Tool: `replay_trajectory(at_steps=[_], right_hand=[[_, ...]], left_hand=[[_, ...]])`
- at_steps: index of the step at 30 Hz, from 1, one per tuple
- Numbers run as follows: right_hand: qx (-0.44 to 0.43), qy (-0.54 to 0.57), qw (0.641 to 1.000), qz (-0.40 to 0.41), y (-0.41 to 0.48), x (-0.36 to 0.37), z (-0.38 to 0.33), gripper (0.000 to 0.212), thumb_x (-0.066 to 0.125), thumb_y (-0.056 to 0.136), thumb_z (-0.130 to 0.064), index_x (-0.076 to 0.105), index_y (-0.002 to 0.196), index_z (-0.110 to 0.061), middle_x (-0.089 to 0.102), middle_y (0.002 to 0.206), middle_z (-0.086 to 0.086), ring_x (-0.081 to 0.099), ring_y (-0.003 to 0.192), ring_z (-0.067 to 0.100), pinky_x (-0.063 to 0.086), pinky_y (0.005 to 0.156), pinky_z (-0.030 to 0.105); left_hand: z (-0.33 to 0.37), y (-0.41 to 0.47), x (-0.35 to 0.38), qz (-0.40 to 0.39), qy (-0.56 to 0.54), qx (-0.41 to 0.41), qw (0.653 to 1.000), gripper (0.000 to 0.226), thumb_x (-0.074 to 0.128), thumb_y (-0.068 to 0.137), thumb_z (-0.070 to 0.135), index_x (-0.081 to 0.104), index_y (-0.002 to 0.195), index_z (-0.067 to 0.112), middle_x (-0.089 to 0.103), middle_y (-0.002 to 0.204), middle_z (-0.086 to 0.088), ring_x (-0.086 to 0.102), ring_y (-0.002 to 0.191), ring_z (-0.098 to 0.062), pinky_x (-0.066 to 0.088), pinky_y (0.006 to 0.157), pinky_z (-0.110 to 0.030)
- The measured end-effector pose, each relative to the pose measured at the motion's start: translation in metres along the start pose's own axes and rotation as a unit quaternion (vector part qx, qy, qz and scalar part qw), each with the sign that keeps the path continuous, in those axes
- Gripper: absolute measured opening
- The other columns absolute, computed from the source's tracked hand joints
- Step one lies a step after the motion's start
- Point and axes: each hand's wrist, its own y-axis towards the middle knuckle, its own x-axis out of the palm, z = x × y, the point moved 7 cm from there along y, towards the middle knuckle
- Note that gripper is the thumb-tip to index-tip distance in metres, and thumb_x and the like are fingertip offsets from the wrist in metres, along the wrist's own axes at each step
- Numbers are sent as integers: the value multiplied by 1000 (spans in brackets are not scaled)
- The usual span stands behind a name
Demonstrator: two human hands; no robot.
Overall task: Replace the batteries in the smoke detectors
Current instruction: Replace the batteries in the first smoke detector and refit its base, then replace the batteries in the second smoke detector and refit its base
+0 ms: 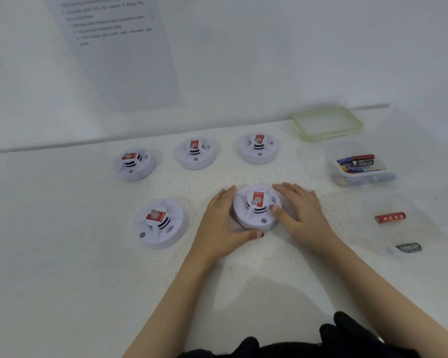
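At the very bottom a dark, soft-looking garment (321, 342) is cut off by the frame edge, and both bare forearms reach forward from it over the white, finely speckled table (62, 254). The left hand (225, 223) and the right hand (299, 210) lie apart, one on each side of the near smoke detector (256, 206), a round white plastic disc with a raised centre cap bearing a red label; the left thumb curls against its front rim and the right thumb presses on its top, so both hands cup it on the table, though the fingers behind it are partly hidden. Just left of the left hand sits a second smoke detector (159, 222) of the same shape. Right of the right hand a clear, nearly invisible container (404, 228) holds a red battery (390, 217) and a dark battery (408, 248); its walls are hard to make out. Farther off on that side, a clear plastic box (360, 167) holds a heap of mixed batteries (357, 162), red, black and blue. Beyond the hands stand three more detectors in a row (195, 152). Past the box lies a green-rimmed clear lid (327, 122). On the wall hangs a printed sheet (122, 47), its text too blurred to read.
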Motion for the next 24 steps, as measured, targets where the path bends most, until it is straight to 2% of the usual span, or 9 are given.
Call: replay_trajectory(at_steps=[3,6,9,11,14,17,19,22,24], right_hand=[[-77,22,992,102,-10,-10,-24,50,45,85,-42,58,124,-15,56,129,4,46,122,18,30,105,33],[-174,27,974,144,-20,-5,-63,35,48,86,-26,63,115,-12,61,117,-2,51,111,12,36,97,26],[-228,60,968,86,-23,21,-100,31,50,86,-19,64,113,-12,62,112,-6,51,108,7,35,97,17],[-238,71,969,9,-23,45,-118,34,50,87,-20,61,119,-13,62,116,-4,49,111,8,29,99,10],[-220,80,965,-116,-18,81,-137,49,54,89,-17,44,137,-15,51,134,-1,38,124,9,17,100,2],[-211,68,958,-182,-9,108,-152,72,60,87,-20,22,147,-10,39,143,7,33,132,19,17,104,13],[-193,57,958,-206,-4,121,-154,84,66,84,-24,14,149,-7,36,145,8,31,133,22,18,105,18],[-166,57,964,-201,2,129,-152,103,76,72,-34,12,150,-10,38,144,7,33,132,22,28,109,29],[-161,81,967,-180,5,126,-153,103,81,67,-32,21,147,-9,48,135,4,42,124,16,36,103,29]], left_hand=[[-1,-18,-16,53,-26,9,998,84,78,75,43,36,145,25,39,139,18,31,130,4,20,104,-8],[-2,-47,-50,203,-37,56,977,44,63,82,41,62,121,21,60,117,21,51,112,10,33,95,-2],[-16,-77,-88,340,-16,55,939,24,57,84,32,66,103,20,65,101,17,56,99,12,38,89,-4],[-30,-92,-108,374,18,36,926,28,55,83,29,67,102,12,66,103,10,54,95,6,39,87,-7],[-59,-98,-125,337,16,-52,940,51,60,76,32,59,124,12,57,122,9,47,109,0,35,91,-7],[-88,-94,-123,238,-49,-145,959,77,64,73,29,38,144,19,40,140,15,34,124,7,26,102,-6],[-94,-92,-121,199,-73,-165,963,80,68,77,24,32,148,19,38,147,10,35,129,4,27,102,-7],[-83,-91,-119,201,-98,-142,964,65,64,78,15,42,139,25,53,131,14,45,107,27,32,84,7],[-80,-93,-117,214,-113,-141,960,66,61,73,20,45,137,25,53,121,21,43,98,35,32,80,8]])
